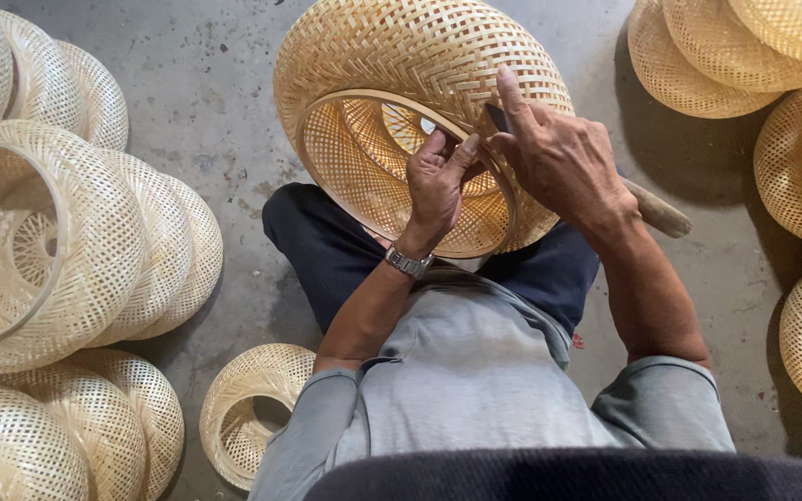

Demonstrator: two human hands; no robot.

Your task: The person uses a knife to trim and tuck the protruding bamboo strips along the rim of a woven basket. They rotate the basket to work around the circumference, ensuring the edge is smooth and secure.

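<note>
Grasping the rim of the woven shade (401, 65) on the lap, left hand (438, 186) pinches its hoop while right hand (559, 158) clenches a knife (656, 211) there; finished shades (95, 241) lie piled on the floor (206, 83) at both sides.

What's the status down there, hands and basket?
Left hand pinching the rim of the woven bamboo shade on the lap. Right hand gripping a wooden-handled knife against that rim. Nothing in the way.
</note>
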